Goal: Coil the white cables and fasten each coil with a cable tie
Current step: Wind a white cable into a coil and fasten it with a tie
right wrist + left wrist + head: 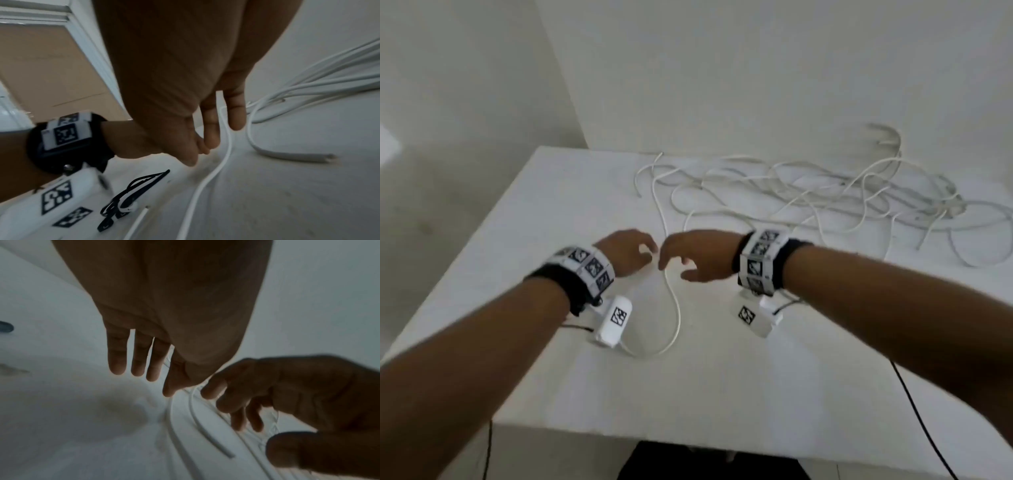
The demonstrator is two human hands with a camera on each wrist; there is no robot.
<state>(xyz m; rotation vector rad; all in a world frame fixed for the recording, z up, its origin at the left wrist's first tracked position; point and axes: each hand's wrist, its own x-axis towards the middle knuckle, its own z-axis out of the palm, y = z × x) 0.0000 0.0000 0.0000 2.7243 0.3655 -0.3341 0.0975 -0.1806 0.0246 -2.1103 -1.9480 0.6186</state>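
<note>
A tangle of white cables (825,192) lies across the back right of the white table (722,394). One white cable (675,308) runs out of it toward me, passes between my hands and loops to the near left. My left hand (630,253) pinches this cable (195,418) between thumb and index finger, the other fingers straight (170,391). Close beside it on the right, my right hand (698,257) hovers over the same cable, fingers loosely curled and thumb apart, gripping nothing (287,394). In the right wrist view the cable (205,181) runs between two straight fingers of that hand (223,128).
A cut cable end (287,155) lies on the table just right of my right hand. A black lead (914,404) hangs over the table's front right edge. A wall stands close behind the table; the floor drops away on the left.
</note>
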